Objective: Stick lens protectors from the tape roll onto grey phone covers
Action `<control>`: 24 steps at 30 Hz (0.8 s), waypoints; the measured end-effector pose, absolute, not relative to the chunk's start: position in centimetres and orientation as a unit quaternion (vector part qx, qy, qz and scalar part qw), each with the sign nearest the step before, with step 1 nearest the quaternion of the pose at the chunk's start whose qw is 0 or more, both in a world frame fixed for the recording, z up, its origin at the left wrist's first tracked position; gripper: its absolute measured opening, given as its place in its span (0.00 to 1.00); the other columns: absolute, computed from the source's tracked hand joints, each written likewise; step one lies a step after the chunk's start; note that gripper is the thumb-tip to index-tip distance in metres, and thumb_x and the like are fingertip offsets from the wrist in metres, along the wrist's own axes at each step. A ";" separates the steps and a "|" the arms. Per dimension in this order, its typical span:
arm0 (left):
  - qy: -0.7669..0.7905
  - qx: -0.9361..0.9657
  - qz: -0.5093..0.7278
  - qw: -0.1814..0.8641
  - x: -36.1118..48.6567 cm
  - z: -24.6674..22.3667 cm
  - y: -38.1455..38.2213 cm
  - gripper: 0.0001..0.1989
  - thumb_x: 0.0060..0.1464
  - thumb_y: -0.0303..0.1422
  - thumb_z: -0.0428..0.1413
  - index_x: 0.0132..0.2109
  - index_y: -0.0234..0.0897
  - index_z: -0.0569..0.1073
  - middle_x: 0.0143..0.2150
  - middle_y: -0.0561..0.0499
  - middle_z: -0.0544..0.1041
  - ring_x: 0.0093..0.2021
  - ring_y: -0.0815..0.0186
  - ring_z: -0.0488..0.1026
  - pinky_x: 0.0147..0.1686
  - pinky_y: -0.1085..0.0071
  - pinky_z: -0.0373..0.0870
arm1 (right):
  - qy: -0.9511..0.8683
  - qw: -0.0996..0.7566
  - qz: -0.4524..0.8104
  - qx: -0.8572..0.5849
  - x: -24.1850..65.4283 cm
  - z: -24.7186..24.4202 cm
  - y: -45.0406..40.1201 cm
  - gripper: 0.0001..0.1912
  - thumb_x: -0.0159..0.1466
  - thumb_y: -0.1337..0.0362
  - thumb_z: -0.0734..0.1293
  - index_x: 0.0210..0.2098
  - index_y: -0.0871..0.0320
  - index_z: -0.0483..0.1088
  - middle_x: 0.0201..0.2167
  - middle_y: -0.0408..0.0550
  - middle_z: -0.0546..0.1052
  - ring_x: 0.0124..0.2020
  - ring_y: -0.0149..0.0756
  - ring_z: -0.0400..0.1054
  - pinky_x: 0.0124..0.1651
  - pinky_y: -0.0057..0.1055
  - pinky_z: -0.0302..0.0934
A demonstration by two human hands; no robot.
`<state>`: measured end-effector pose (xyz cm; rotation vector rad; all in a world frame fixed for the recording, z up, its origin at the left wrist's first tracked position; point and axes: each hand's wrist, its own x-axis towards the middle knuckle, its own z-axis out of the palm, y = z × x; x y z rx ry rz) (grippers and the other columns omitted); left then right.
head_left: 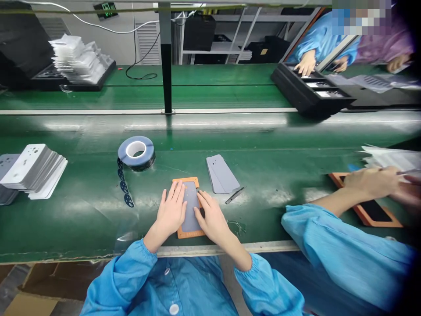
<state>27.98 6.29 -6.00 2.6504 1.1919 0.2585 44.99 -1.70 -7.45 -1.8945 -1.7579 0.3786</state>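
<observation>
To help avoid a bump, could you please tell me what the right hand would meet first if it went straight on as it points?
Going across the grey panel, the right hand would probably meet the left hand first, though it might pass above.

The flat rectangular panel (190,215) between the fingers (177,192) was mostly just grey, its rectangular frame (190,234) super orange. Past the left ones, that ring-shaped blue tape roll (148,148) had a white core.

A flat grey panel (190,213), marked with small spots near its far end, is laid face-up on an orange rectangular fixture (190,235); both are set lengthwise, partly covered, at the picture's lower centre.
</observation>
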 end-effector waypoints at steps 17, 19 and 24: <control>0.480 0.396 0.401 0.672 24.4 -4.6 5.8 0.39 0.54 0.43 0.64 0.68 0.32 0.62 0.57 0.35 0.78 0.52 0.50 0.79 0.47 0.61 0.77 | -0.580 0.346 0.392 -0.625 42.0 -2.0 -0.4 0.19 0.67 0.65 0.65 0.58 0.51 0.71 0.48 0.49 0.81 0.43 0.40 0.77 0.48 0.39 0.72; 0.472 0.374 0.417 0.681 24.3 -4.7 6.0 0.40 0.53 0.40 0.64 0.68 0.32 0.60 0.57 0.34 0.78 0.51 0.51 0.80 0.47 0.60 0.77 | -0.558 0.333 0.454 -0.610 41.7 -2.4 -0.3 0.25 0.66 0.65 0.66 0.62 0.52 0.67 0.41 0.47 0.81 0.35 0.37 0.77 0.40 0.35 0.72; 0.469 0.383 0.444 0.660 23.6 -4.3 6.5 0.39 0.56 0.39 0.61 0.69 0.33 0.56 0.57 0.33 0.77 0.52 0.53 0.79 0.49 0.58 0.77 | -0.497 0.382 0.533 -0.568 42.5 -3.4 3.4 0.29 0.62 0.63 0.70 0.62 0.59 0.67 0.30 0.45 0.80 0.29 0.34 0.75 0.33 0.30 0.70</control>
